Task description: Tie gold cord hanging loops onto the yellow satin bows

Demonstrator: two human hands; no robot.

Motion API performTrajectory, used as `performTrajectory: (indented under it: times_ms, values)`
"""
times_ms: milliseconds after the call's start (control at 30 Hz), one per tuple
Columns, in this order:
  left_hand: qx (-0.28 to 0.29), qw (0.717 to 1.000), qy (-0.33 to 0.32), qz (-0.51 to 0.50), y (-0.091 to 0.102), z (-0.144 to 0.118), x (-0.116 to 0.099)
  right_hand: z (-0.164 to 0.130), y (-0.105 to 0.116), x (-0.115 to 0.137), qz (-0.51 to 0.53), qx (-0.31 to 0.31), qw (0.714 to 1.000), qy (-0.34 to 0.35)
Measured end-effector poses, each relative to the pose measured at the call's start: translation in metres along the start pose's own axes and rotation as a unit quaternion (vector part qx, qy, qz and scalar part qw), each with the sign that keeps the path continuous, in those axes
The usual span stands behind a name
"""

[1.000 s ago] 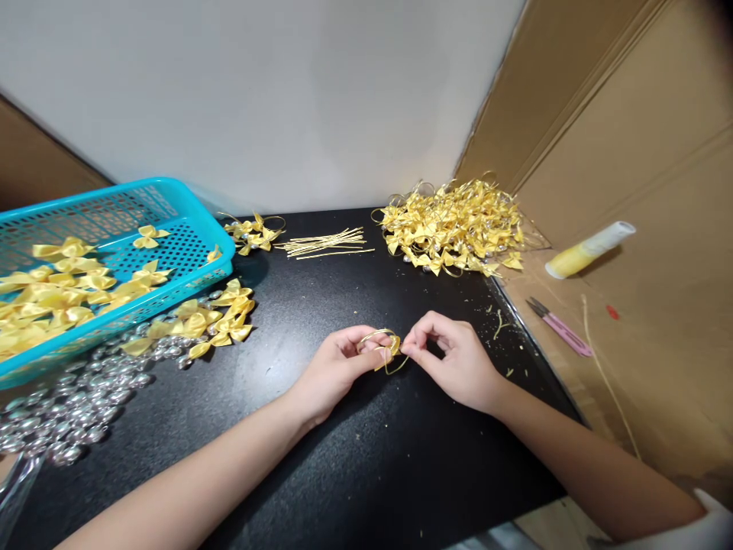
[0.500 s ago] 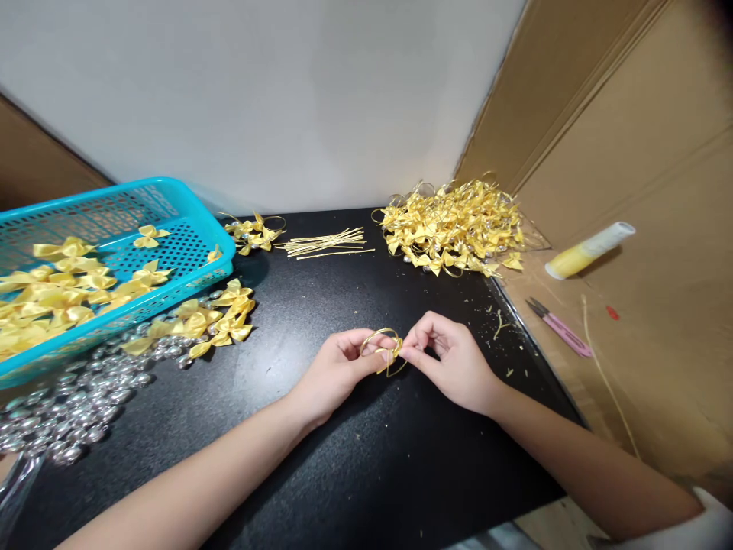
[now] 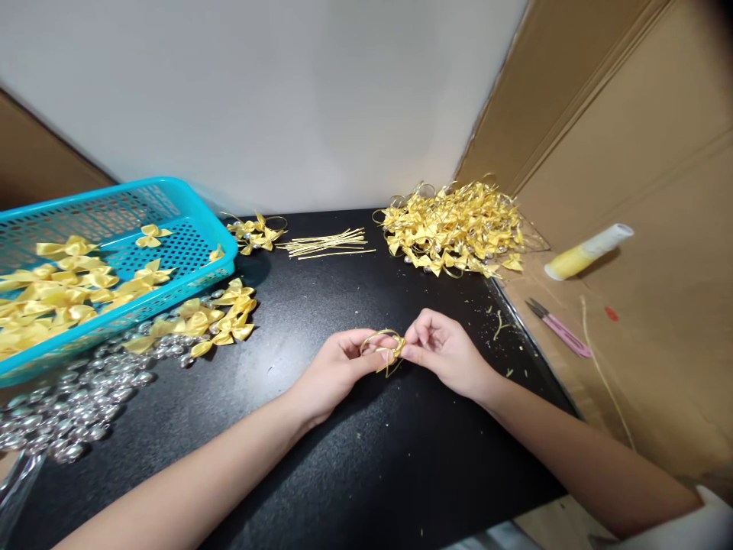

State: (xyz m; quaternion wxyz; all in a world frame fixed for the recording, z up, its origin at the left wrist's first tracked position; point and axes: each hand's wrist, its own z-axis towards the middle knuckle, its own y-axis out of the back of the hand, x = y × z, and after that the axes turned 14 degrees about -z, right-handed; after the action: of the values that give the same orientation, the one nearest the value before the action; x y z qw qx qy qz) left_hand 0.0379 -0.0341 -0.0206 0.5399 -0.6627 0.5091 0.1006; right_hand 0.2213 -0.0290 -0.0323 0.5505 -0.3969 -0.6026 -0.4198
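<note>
My left hand (image 3: 337,370) and right hand (image 3: 443,351) meet at table centre over the black tabletop (image 3: 366,458). Both pinch one small yellow ribbon bow (image 3: 390,353) with a gold wire loop (image 3: 378,338) arching up from it toward 11 o'clock. Left thumb and forefinger are pressed together on the bow's left side; right fingertips are closed on its right side, other fingers curled.

Handling judgement: the bow looks featherlight and soft, easily crushed; the wire is thin and springy, likely to kink if bent hard (and slippery at the cut ends). The best hold seems to be at the knot, where wire and ribbon cross, not on the loop.

Surroundings, from the hands:
- 1 o'clock: heap of finished wired bows (image 3: 452,225).
- 12 o'clock: bundle of cut gold wires (image 3: 329,243).
- 10 o'clock: turquoise basket (image 3: 188,221) of plain bows.
- 9 o'clock: silver beads (image 3: 74,412).
- 3 o'clock: pink snips (image 3: 561,328) and a glue tube (image 3: 587,250), on cardboard.
</note>
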Motion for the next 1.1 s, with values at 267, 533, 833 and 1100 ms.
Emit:
performTrajectory:
  times_ms: [267,533,833,1100]
  values:
    - [0.01,1.0,-0.002,0.008,0.0015,0.002,-0.0006,0.0023,-0.0014,-0.0021,0.064,0.008,0.998,-0.027]
    - [0.0,1.0,-0.004,-0.001,0.0002,0.0017,-0.0005,0.0026,-0.0037,-0.0045,0.084,0.004,0.996,-0.031]
    - [-0.013,1.0,0.003,-0.004,-0.0011,0.0018,-0.0015,0.0018,-0.0084,-0.0014,0.04,-0.027,0.999,-0.018]
    - [-0.018,1.0,-0.017,-0.002,0.0021,0.0017,0.0007,-0.001,-0.0072,-0.001,-0.009,-0.035,0.999,-0.028]
